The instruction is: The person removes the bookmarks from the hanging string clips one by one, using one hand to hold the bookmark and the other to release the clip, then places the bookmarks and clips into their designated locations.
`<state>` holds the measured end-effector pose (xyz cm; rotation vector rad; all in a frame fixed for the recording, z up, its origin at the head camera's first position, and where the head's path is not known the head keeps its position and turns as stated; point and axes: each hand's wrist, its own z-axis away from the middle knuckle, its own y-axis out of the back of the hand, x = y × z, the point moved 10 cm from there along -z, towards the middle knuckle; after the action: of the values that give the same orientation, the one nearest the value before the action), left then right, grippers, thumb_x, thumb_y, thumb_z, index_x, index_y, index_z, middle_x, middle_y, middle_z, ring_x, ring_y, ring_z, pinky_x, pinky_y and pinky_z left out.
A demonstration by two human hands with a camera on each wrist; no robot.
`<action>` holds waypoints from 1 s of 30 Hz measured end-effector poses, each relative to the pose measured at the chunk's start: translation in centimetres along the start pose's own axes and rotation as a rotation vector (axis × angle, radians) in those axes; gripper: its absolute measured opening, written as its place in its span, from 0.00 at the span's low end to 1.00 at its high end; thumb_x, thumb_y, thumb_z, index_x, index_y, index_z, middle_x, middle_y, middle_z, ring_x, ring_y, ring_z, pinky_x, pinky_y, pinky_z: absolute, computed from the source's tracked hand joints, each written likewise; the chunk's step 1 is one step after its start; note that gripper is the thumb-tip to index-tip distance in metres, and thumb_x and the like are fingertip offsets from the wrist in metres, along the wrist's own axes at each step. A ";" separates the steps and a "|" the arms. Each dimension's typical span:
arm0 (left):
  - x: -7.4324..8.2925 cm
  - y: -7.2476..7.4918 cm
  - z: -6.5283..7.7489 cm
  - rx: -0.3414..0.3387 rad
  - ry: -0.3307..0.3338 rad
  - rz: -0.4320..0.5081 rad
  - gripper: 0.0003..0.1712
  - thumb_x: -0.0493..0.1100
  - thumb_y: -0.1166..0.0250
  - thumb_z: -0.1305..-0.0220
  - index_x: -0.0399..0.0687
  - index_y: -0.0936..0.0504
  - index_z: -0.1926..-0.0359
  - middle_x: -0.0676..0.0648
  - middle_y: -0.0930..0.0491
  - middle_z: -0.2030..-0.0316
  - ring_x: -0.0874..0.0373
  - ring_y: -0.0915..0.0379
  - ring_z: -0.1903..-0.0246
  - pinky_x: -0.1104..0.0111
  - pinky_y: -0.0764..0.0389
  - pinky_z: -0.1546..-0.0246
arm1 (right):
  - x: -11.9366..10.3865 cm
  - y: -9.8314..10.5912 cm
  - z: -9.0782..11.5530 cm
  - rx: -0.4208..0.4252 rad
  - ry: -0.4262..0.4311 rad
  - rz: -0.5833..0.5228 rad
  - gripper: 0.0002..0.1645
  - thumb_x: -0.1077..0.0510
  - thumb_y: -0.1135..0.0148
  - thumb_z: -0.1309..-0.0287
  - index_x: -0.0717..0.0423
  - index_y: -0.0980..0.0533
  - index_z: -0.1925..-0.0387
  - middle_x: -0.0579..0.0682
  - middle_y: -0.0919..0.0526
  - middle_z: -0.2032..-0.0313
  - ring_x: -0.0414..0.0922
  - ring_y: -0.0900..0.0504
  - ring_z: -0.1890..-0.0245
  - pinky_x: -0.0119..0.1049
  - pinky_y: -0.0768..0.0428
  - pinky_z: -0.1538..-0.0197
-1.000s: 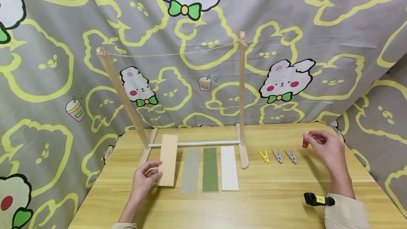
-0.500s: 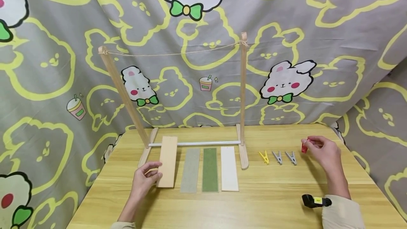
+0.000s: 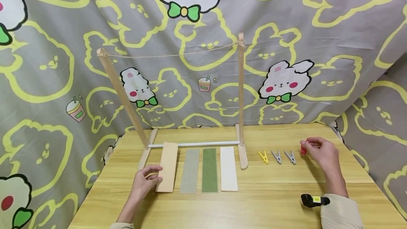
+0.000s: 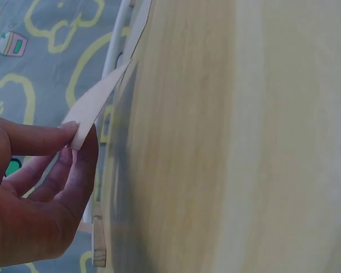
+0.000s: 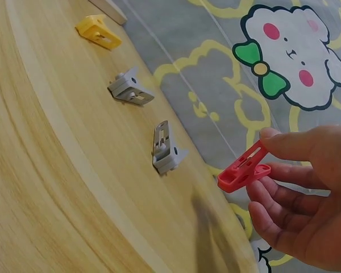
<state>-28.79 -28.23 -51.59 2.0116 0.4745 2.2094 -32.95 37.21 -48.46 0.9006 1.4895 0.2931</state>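
My left hand (image 3: 144, 181) pinches a tan rectangular card (image 3: 168, 167) by its left edge, between thumb and fingers. In the left wrist view the card (image 4: 94, 105) is tilted and seen nearly edge-on, above the table. To its right lie a grey card (image 3: 189, 170), a green card (image 3: 210, 170) and a white card (image 3: 229, 169) in a row. My right hand (image 3: 324, 154) holds a red clothespin (image 5: 247, 168) off the table, thumb on one arm and fingers under the other. Beside it on the table are a yellow clothespin (image 3: 263, 157) and two grey clothespins (image 3: 276, 157).
Behind the cards stands a wooden frame, its posts (image 3: 241, 91) joined by a string (image 3: 171, 55) at the top and a white rod (image 3: 206, 143) near the table (image 3: 254, 204). A patterned curtain (image 3: 203, 112) hangs behind the table's far edge.
My left hand has lowered the tan card slightly toward me. The right hand has shifted a little left and down with the red clothespin.
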 end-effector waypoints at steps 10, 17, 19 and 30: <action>-0.5 -0.1 0.0 -0.032 0.037 0.008 0.20 0.19 0.31 0.47 0.27 0.18 0.52 0.35 0.18 0.49 0.51 0.17 0.61 0.70 0.17 0.72 | 0.8 -0.6 0.0 -0.023 -0.020 0.018 0.31 0.42 0.37 0.31 0.69 0.20 0.49 0.65 0.13 0.58 0.57 0.18 0.59 0.43 0.26 0.61; -1.1 -0.2 -0.2 -0.056 0.084 -0.025 0.20 0.20 0.31 0.46 0.27 0.19 0.50 0.34 0.19 0.49 0.53 0.18 0.64 0.70 0.19 0.75 | 1.1 -0.8 -0.1 -0.042 -0.029 0.018 0.32 0.42 0.37 0.30 0.70 0.20 0.49 0.68 0.15 0.57 0.63 0.19 0.56 0.50 0.24 0.59; -1.2 -0.1 -0.2 -0.058 0.096 -0.027 0.20 0.20 0.30 0.46 0.28 0.19 0.50 0.34 0.19 0.49 0.52 0.18 0.64 0.69 0.18 0.75 | 1.3 -1.0 0.0 -0.054 -0.040 0.017 0.32 0.42 0.37 0.31 0.70 0.21 0.49 0.68 0.15 0.57 0.64 0.20 0.56 0.51 0.24 0.58; -1.6 -0.8 -0.5 -0.114 0.114 -0.032 0.21 0.22 0.30 0.44 0.28 0.20 0.47 0.36 0.21 0.52 0.54 0.20 0.65 0.68 0.17 0.73 | 1.8 -1.8 0.0 -0.110 -0.070 0.054 0.34 0.40 0.36 0.32 0.72 0.20 0.52 0.65 0.15 0.61 0.63 0.21 0.58 0.57 0.24 0.56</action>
<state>-29.20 -27.96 -53.35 1.8177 0.3805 2.2851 -33.42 37.23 -51.00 0.8556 1.3728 0.3759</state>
